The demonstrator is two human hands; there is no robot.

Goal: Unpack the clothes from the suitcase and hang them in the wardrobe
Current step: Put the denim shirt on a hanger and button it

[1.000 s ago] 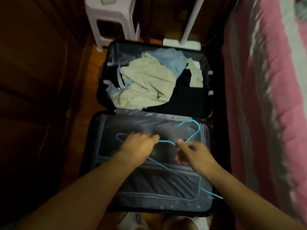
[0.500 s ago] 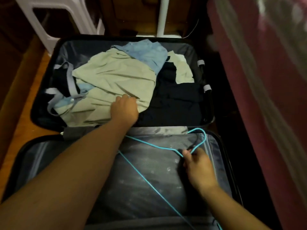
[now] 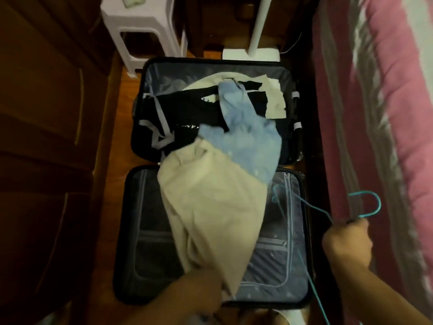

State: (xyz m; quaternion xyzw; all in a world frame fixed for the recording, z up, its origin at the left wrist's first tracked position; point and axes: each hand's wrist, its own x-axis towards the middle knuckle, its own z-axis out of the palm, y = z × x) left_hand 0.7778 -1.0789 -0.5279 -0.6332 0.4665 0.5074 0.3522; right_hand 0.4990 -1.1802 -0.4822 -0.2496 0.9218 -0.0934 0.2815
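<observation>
The lower end of a beige garment (image 3: 210, 212) is gripped by the left hand (image 3: 201, 295) and drawn across the near half of the open suitcase (image 3: 131, 231), with a light blue shirt (image 3: 248, 141) draped against its far end. A turquoise wire hanger (image 3: 365, 207) is held in the closed right hand (image 3: 346, 245) beside a pink bed cover (image 3: 398, 113). Dark clothes (image 3: 187, 113) lie in the far half.

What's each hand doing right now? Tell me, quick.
Left hand: grips the beige garment, pulled toward the person.
Right hand: holds the blue hanger below its hook.
</observation>
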